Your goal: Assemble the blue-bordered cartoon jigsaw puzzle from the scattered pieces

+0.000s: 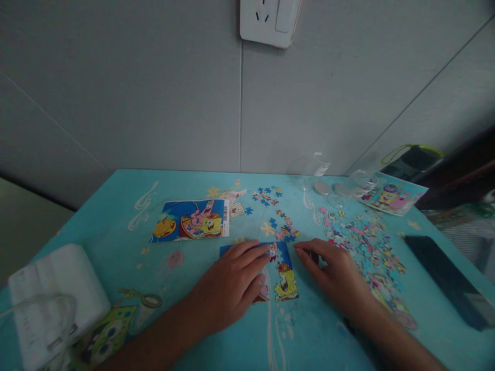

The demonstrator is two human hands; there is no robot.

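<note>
My left hand (235, 281) lies with fingers stretched over a partly joined jigsaw puzzle (286, 283), covering much of its left side. The puzzle's visible right part shows a yellow cartoon figure on blue, and a gap in its lower middle bares the tabletop. Just right of its upper right corner is my right hand (334, 265), thumb and forefinger brought together; whether a piece sits between them is too small to tell. Loose puzzle pieces (286, 226) lie beyond the puzzle. Behind my left hand rests a picture card (189, 220) with cartoon figures on blue.
Many mixed pieces (359, 232) spread over the table (185, 319) at right, beside a dark flat object (444, 278). Clear containers (361, 181) and a second picture card (396, 196) stand farther back. A white box-shaped device (58, 304) with a cable occupies the left.
</note>
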